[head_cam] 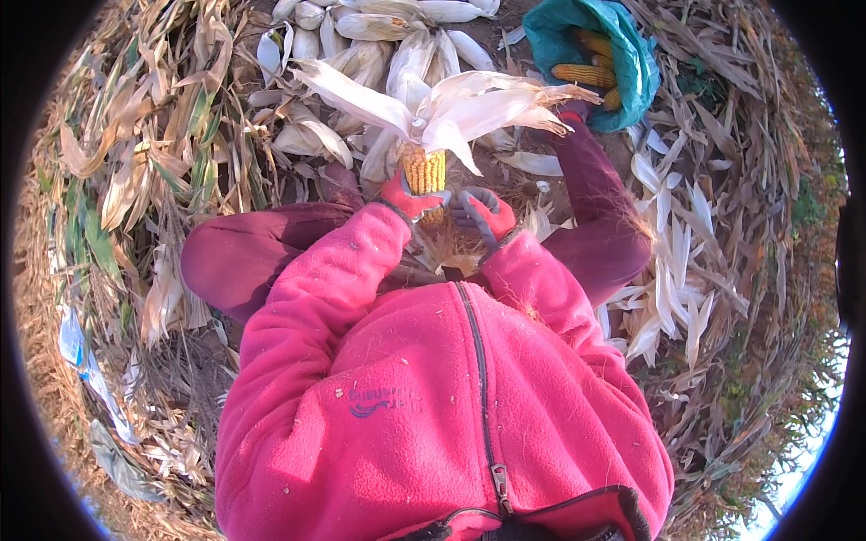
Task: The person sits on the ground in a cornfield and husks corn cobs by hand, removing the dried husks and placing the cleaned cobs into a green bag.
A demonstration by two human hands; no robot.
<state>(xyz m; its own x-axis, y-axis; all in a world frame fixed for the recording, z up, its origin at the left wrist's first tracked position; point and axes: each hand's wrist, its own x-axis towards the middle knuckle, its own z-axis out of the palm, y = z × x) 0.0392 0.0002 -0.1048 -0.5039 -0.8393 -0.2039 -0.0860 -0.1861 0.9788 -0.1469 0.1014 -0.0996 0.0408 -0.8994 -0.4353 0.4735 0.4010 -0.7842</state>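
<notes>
My left hand (411, 196), in a red and grey work glove, grips an ear of yellow corn (425, 170) between thumb and fingers. The ear's pale husk (467, 115) is peeled back and fans out at the far end, still attached there. Close to the right side of the ear is my right hand (484, 211), gloved alike, with its fingers curled. Whether anything thin lies between those fingers is not clear. Loose corn silk and husk scraps (457, 253) lie below both hands, between my bent legs.
Several unhusked ears (379, 27) are piled ahead. A teal sack (636, 74) at the far right holds husked yellow cobs (585, 74). Dry cornstalks (169, 101) line the left side. Stripped husks (666, 270) cover the ground on the right. A white and blue plastic wrapper (88, 365) lies at left.
</notes>
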